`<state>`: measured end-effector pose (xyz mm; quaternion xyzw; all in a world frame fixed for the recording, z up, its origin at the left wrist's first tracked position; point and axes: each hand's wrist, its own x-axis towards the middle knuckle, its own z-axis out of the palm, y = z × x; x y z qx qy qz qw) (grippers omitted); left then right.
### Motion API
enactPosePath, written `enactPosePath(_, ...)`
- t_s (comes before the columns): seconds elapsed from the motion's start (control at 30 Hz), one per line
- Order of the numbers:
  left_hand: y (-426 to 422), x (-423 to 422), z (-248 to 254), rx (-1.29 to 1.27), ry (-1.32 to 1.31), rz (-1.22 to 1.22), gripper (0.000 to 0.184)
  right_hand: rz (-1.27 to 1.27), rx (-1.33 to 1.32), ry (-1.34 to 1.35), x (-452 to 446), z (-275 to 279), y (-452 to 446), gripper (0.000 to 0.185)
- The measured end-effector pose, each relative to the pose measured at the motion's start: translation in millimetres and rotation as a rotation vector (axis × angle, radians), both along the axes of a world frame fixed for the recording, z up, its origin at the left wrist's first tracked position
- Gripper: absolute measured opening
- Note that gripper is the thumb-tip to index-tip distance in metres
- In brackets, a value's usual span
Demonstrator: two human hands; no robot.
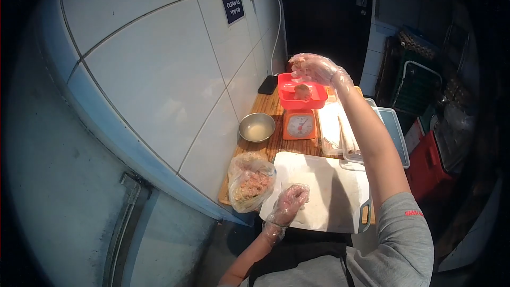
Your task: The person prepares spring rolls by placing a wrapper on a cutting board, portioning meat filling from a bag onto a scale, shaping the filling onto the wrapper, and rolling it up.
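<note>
Over the red tray of the kitchen scale, my right hand is raised in a clear plastic glove, its fingers closed round some pinkish minced meat. A lump of meat lies in the red tray, which sits on the orange dial scale. My left hand, also gloved, is curled above the left part of the white cutting board; what its fingers hold, if anything, cannot be made out. Just left of the board is an open plastic bag of minced meat.
A metal bowl of pale liquid stands left of the scale. Behind it a black phone lies by the tiled wall. Clear plastic containers are right of the scale, under my right arm. A red box stands farther right.
</note>
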<state>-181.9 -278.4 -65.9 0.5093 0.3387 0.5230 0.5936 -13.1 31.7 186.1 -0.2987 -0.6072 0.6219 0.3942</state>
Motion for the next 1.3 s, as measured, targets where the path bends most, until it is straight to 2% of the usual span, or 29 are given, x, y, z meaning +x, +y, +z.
enactPosePath(0.17, -1.3, -0.4, 3.2, -0.045, 0.003, -0.002, 0.024, 0.009, 0.019, 0.157, 8.2, -15.7, 10.9, 0.031)
enactPosePath(0.37, -0.7, 0.1, 2.0, -0.010, 0.029, 0.018, 0.024, -0.146, 0.040, 0.050, 2.9, -6.8, -9.8, 0.023)
enactPosePath(0.47, -0.6, 0.8, 2.2, -0.004, 0.025, 0.023, 0.022, -0.138, 0.111, -0.128, 5.9, -19.2, 11.0, 0.020)
enactPosePath(0.6, -2.1, 0.2, 7.0, -0.047, 0.018, 0.021, 0.022, -0.328, 0.337, -0.511, 2.5, -23.7, 8.8, 0.021)
enactPosePath(0.73, -2.2, 0.3, 7.3, -0.061, 0.020, 0.022, 0.022, -0.413, 0.461, -0.796, -2.3, -27.3, 6.1, 0.020)
enactPosePath(0.87, -2.1, -0.3, 6.7, -0.040, 0.036, 0.022, 0.023, -0.447, 0.452, -0.776, -4.4, -34.3, 11.8, 0.016)
enactPosePath(1.07, -0.4, -0.7, 0.7, -0.052, 0.019, 0.006, 0.025, -0.453, 0.592, -0.915, -5.8, -40.8, 16.7, 0.020)
enactPosePath(1.17, -0.9, -1.3, 5.3, -0.053, 0.039, 0.004, 0.026, -0.546, 0.626, -1.004, -8.0, -45.1, 17.8, 0.021)
enactPosePath(1.27, -1.7, -2.0, 7.9, -0.025, 0.040, -0.002, 0.026, -0.327, 0.726, -1.240, -4.5, -34.6, 22.0, 0.021)
enactPosePath(1.3, -1.8, -1.6, 8.3, -0.010, 0.038, -0.004, 0.026, -0.313, 0.617, -1.157, -2.9, -30.9, 16.1, 0.024)
